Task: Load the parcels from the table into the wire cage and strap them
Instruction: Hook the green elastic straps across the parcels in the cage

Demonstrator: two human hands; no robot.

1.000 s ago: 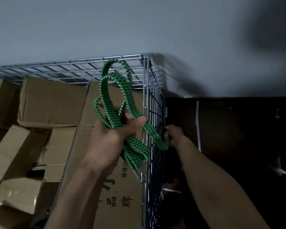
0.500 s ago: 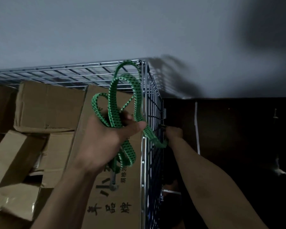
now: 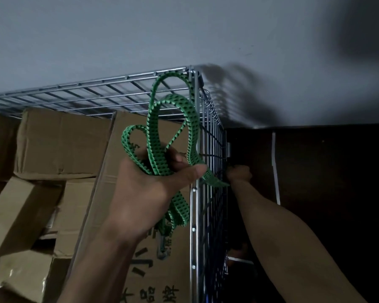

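Green strap [image 3: 153, 147] stage, seemingly: clutched loops in curled left hand [image 3: 149, 189] at cage [image 3: 194, 215] corner, pinched the end in curled right hand [image 3: 239, 174] outside the mesh; next likely needed hooking there, then stretching across stacked parcels [image 3: 59, 141].

Green strap [image 3: 154, 149] looped at wire cage [image 3: 193, 226] corner — cardboard parcels [image 3: 59, 143] stacked inside

Two bare arms are showing, uncovered from the hands down toward the elbows. The left hand [image 3: 149, 189] and left forearm [image 3: 101, 259] are appearing large and close to the camera. The right hand [image 3: 239, 174] and right forearm [image 3: 278, 232] are looking smaller and leaner, sitting in dim shadow.
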